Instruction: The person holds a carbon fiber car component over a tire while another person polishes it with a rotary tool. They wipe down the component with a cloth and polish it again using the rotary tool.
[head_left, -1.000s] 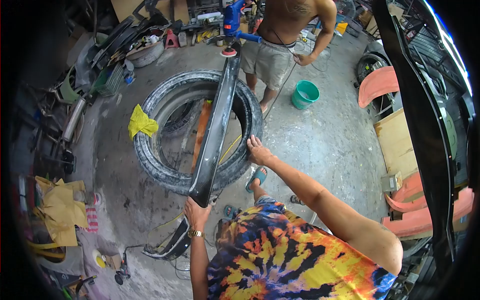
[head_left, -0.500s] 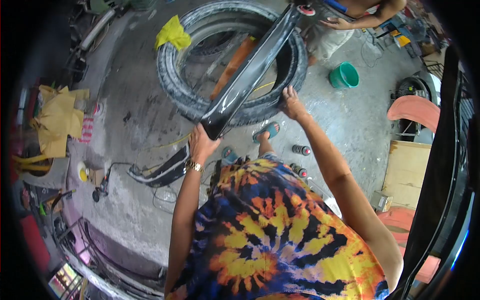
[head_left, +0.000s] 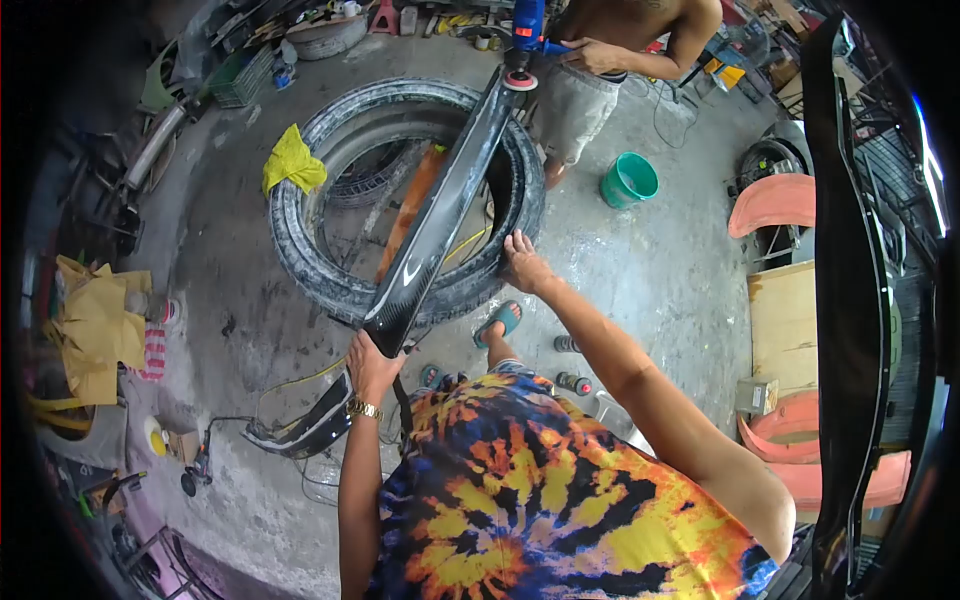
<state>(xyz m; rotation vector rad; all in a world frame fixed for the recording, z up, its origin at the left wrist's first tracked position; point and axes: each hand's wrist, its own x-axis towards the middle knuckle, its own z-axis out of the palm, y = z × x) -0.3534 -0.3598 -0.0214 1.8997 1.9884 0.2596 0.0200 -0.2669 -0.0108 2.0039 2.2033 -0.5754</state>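
Note:
A long glossy black panel (head_left: 440, 215) lies slantwise across a big dusty tire (head_left: 300, 245). My left hand (head_left: 373, 368), with a gold watch at the wrist, grips the panel's near end. My right hand (head_left: 522, 264) rests on the tire's right rim, fingers spread, holding nothing. At the panel's far end is the red pad of a blue polisher (head_left: 527, 28), with a co-worker's hand (head_left: 595, 56) at its side handle. A yellow cloth (head_left: 293, 163) hangs over the tire's left edge. An orange-brown strip (head_left: 410, 215) shows inside the tire ring.
A green bucket (head_left: 629, 181) stands right of the tire. Dark bottles (head_left: 573, 383) are near my feet. A black curved part (head_left: 305, 422) and a corded tool (head_left: 197, 470) lie at the lower left. A long black panel (head_left: 848, 300) and red parts (head_left: 790, 425) are at the right.
The view tilted down and then partly back up. Both my hands keep their places on the panel and tire. The co-worker's hand has come to the polisher's side handle.

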